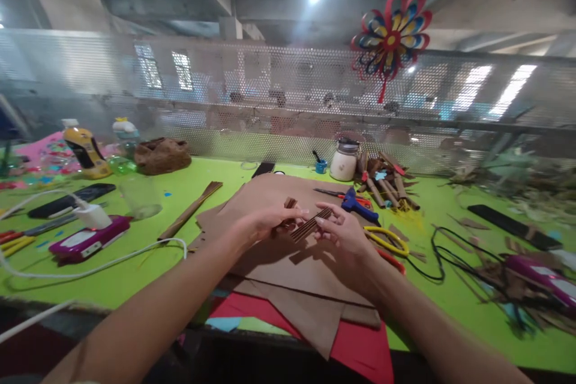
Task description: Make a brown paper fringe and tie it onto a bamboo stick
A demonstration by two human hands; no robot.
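Observation:
Both of my hands are over a stack of brown cardboard sheets (279, 192) on a green table. The fingers of my right hand (344, 231) pinch a ridged brown strip of corrugated cardboard (310, 225), tilted up to the right. Closed around a small folded brown piece (290, 203) is my left hand (270, 221), whose fingertips reach close to the strip's left side. Whether they touch the strip I cannot tell. Another small brown scrap (300, 257) lies on the sheets below the strip. Red paper (364, 345) sticks out under the stack at the table's front edge.
Scissors (333, 193) and a blue-handled tool (360, 207) lie beyond my right hand, with yellow handles (391, 241) nearer. A white jar (344, 161) stands behind. At left are a rolled brown bundle (189, 211), a plastic cup (141, 198) and a purple power strip (92, 239).

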